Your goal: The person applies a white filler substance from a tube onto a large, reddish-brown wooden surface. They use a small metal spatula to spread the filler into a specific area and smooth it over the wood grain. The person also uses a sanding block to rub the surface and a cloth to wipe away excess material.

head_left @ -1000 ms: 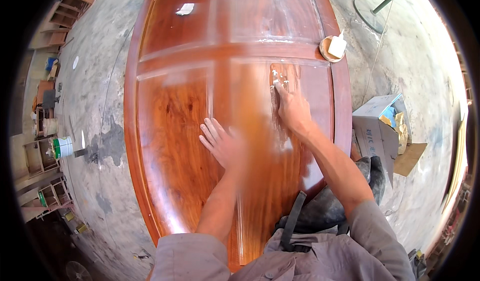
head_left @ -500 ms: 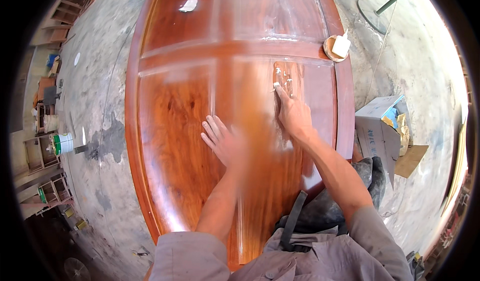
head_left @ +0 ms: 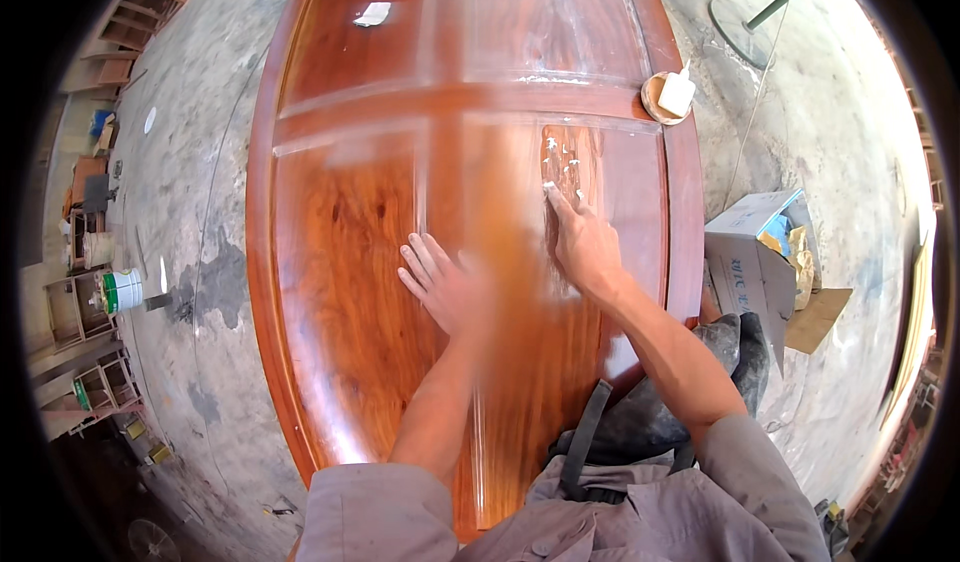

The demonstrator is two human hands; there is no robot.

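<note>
A large reddish-brown panelled wooden door lies beneath both my hands. My left hand rests flat on it beside the middle moulding, open, fingers stretched; a blurred streak veils its thumb side. On the right-hand panel, my right hand points its index finger, the tip against the wood. The other fingers are curled, and nothing shows in that hand. White dabs of paste dot a darker, wet-looking strip around and beyond this fingertip. A white squeeze bottle lies on a small round dish at the door's right edge.
A white scrap lies on the far left panel. An opened cardboard box stands on the concrete floor to the right, near my leg. A round-based stand is farther off. A white-and-green bucket stands left.
My right index finger has slid slightly toward me along the strip, uncovering more white dabs. My left hand stays at its place on the door. The whole view has shifted a little.
</note>
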